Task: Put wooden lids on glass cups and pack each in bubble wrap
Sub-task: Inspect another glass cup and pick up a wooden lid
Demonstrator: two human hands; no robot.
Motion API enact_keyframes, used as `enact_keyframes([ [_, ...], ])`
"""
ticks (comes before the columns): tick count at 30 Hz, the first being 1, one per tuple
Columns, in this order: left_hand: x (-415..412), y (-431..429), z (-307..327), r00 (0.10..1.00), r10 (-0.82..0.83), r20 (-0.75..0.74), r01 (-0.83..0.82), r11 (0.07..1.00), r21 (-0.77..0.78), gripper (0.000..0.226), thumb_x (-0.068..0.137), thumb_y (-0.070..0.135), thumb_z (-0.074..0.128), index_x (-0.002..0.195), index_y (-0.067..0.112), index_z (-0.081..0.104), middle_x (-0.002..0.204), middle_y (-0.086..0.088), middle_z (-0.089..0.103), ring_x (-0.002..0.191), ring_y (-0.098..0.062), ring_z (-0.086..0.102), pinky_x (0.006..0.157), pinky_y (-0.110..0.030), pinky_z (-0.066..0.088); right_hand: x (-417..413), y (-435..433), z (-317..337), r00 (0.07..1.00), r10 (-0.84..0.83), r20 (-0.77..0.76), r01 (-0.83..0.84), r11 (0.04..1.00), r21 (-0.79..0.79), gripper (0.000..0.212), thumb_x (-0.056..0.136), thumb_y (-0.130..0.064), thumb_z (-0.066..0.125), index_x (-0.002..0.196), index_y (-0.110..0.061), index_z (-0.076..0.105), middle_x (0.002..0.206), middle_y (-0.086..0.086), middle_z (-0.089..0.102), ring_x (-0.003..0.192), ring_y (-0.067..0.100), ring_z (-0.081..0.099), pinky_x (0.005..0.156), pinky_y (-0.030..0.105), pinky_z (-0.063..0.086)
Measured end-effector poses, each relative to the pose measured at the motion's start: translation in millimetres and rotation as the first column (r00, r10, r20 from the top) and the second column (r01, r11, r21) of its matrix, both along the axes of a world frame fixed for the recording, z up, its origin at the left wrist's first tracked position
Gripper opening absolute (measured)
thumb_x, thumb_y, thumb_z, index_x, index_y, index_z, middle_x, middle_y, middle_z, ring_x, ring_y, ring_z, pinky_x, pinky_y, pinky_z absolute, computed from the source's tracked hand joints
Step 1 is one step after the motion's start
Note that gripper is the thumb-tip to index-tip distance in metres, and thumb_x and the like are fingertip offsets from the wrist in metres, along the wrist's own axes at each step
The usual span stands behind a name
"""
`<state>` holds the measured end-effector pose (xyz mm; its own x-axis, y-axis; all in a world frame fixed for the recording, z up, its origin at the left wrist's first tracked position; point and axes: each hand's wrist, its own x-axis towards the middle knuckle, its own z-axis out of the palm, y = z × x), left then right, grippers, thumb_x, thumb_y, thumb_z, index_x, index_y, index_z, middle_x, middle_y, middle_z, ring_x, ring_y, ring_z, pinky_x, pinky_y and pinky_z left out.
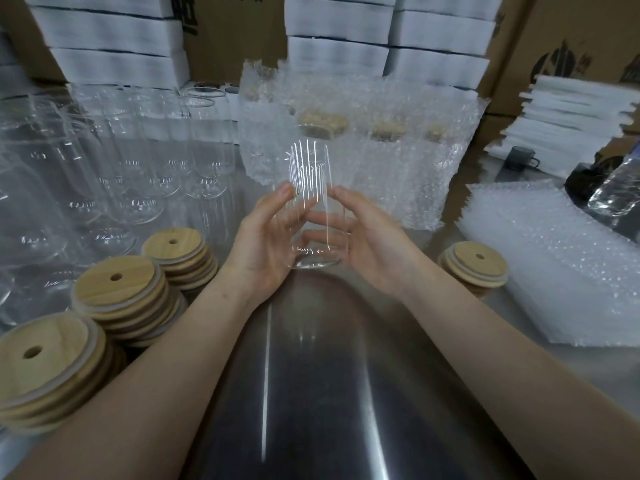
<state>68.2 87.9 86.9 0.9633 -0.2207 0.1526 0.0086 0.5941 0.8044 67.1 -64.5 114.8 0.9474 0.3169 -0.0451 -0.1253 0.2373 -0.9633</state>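
As curled fingers (284, 194) close round its lower half from either side, a bare glass cup (310, 174) stands upright between a packer's left hand (266, 237) and right hand (370, 237), both gripping it, its mouth not yet lidded. Whether its base touches the stainless steel table (311, 375) below the fingers or hangs just above it cannot be told. Nearest the left fingers, three stacks of wooden lids (121, 289), each lid with a straw hole, stand close together. A shorter lid stack (474, 265) sits near the right wrist, just beside a pile of bubble wrap sheets (554, 265). Straight beyond the fingertips stand the wrapped cups (346, 150), their lids showing dimly through the wrap. Beyond and to the left wait rows of unlidded glasses (138, 174). Farther back rise white foam stacks (114, 39) and cardboard cartons (571, 36), with a plastic bottle (616, 192) far off to the right. The step in hand appears to be the start of lidding a fresh cup. The next move would likely call for one hand to let go and fetch a lid from a nearby stack while the other steadies the glass. The lid would then be seated square on the rim and pressed home before a sheet is drawn from the pile.
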Motion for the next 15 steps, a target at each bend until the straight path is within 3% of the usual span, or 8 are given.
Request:
enact_keyframes([
  [3, 0.1, -2.0, 0.3, 0.999, 0.019, 0.030, -0.020, 0.999, 0.042, 0.029, 0.087, 0.041, 0.057, 0.102, 0.018, 0.066, 0.098, 0.006, 0.070, 0.092, -0.010, 0.069, 0.076, -0.028, 0.058, -1.0, -3.6, -9.5, 0.999, -0.026, 0.043, 0.024, 0.999, 0.048, 0.042, 0.090, -0.032, 0.063, 0.126, -0.016, 0.050, 0.126, 0.023, 0.063, 0.101, 0.035, 0.064, 0.100, 0.060, 0.045],
  [5, 0.9, -4.6, 0.1, 0.998, 0.044, 0.038, -0.046, 0.997, 0.060, 0.034, 0.087, 0.039, 0.059, 0.109, 0.012, 0.061, 0.099, 0.001, 0.067, 0.095, -0.014, 0.067, 0.079, -0.029, 0.057, -1.5, -4.8, -11.8, 0.995, -0.075, 0.069, 0.071, 0.996, 0.056, 0.046, 0.082, -0.036, 0.071, 0.119, -0.019, 0.050, 0.121, 0.024, 0.065, 0.096, 0.034, 0.066, 0.094, 0.059, 0.049],
  [7, 2.7, -6.6, -1.6, 0.994, 0.100, 0.053, -0.105, 0.990, 0.090, 0.035, 0.087, 0.035, 0.064, 0.114, 0.013, 0.059, 0.103, -0.003, 0.066, 0.097, -0.016, 0.066, 0.083, -0.031, 0.056, -0.9, -7.4, -11.7, 0.981, -0.153, 0.115, 0.150, 0.988, 0.034, 0.051, 0.078, -0.038, 0.075, 0.119, -0.019, 0.051, 0.105, 0.015, 0.071, 0.084, 0.024, 0.069, 0.078, 0.046, 0.059],
  [9, 3.8, -6.6, -3.3, 0.980, 0.190, 0.054, -0.195, 0.974, 0.117, 0.028, 0.081, 0.029, 0.071, 0.106, 0.020, 0.063, 0.103, -0.003, 0.065, 0.090, -0.014, 0.065, 0.079, -0.029, 0.055, -0.3, -10.3, -11.2, 0.966, -0.204, 0.160, 0.202, 0.979, 0.025, 0.058, 0.074, -0.034, 0.073, 0.124, -0.016, 0.052, 0.096, 0.004, 0.069, 0.077, 0.015, 0.068, 0.068, 0.034, 0.058],
  [12, 2.7, -5.3, -4.7, 0.965, 0.235, 0.112, -0.250, 0.957, 0.144, 0.022, 0.077, 0.018, 0.076, 0.097, 0.022, 0.066, 0.103, -0.007, 0.065, 0.081, -0.015, 0.064, 0.076, -0.031, 0.052, 0.3, -14.4, -15.4, 0.950, -0.208, 0.234, 0.223, 0.974, -0.040, 0.062, 0.072, -0.032, 0.076, 0.129, -0.021, 0.054, 0.112, 0.009, 0.068, 0.095, 0.017, 0.069, 0.082, 0.038, 0.059],
  [15, 1.4, -4.5, -5.4, 0.963, 0.248, 0.105, -0.261, 0.955, 0.138, 0.023, 0.073, 0.017, 0.070, 0.096, 0.020, 0.070, 0.096, -0.002, 0.073, 0.078, -0.014, 0.069, 0.071, -0.028, 0.056, 0.0, -13.8, -16.1, 0.916, -0.260, 0.304, 0.326, 0.927, -0.188, 0.074, 0.065, -0.043, 0.077, 0.133, -0.027, 0.052, 0.128, 0.018, 0.056, 0.110, 0.019, 0.063, 0.094, 0.039, 0.056],
])
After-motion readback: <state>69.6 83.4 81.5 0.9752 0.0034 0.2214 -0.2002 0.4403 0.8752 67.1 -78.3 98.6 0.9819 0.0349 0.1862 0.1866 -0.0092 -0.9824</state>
